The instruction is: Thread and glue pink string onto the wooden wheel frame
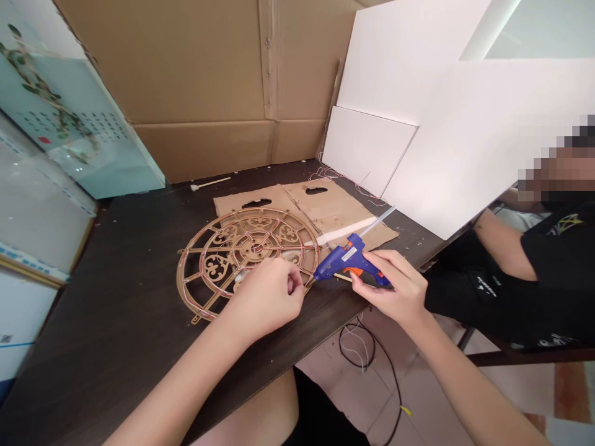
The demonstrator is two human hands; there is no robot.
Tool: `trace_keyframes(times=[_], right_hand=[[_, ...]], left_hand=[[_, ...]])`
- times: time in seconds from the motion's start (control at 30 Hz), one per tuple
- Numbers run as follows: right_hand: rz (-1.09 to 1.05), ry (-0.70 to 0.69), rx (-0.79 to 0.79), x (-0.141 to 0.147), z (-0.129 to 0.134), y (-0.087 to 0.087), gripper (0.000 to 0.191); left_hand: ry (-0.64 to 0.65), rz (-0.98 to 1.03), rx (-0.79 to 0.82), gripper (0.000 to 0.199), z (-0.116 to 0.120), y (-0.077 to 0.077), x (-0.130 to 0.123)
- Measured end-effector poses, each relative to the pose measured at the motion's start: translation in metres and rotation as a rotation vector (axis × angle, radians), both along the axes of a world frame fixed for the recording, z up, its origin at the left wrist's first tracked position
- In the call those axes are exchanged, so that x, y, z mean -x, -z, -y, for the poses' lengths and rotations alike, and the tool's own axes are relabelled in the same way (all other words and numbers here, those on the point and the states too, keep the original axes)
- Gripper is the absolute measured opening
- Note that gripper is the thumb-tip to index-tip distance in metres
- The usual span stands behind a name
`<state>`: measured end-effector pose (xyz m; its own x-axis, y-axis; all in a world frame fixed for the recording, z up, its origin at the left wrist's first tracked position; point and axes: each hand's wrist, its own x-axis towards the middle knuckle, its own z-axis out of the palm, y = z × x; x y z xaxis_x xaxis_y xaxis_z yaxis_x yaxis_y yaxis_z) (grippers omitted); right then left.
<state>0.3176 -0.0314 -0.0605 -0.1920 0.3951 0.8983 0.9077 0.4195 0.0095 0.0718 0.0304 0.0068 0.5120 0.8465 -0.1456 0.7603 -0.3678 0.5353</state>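
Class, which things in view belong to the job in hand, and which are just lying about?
In use:
glue gun, held in the right hand
its glue stick
round openwork frame, beneath the left hand

Apparently just lying about:
white-tipped stick
smaller white panel
plant picture

Both forearms (195, 371) reaching forward, fingers (294, 280) curled

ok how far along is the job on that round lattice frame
Seemingly well along: thin reddish strands line much of the round lattice frame. In hand: the right hand holds the blue glue gun, nozzle near the rim beside the left hand. Left: setting the gun down, at least; the left hand hides some rim.
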Motion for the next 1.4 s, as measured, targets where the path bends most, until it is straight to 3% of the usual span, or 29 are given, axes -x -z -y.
trace_keyframes(times=[1.13,1.4], right_hand=[[0.044,0.004,0.004,-0.0001,0.0015,-0.0066,0.032],[-0.045,-0.011,0.026,0.0005,0.0010,-0.0068,0.029]], left_hand=[[0.009,0.001,-0.007,0.015,0.0000,-0.0003,-0.0004],[0.029,0.001,-0.019,0.016,0.0012,-0.0003,0.0010]])
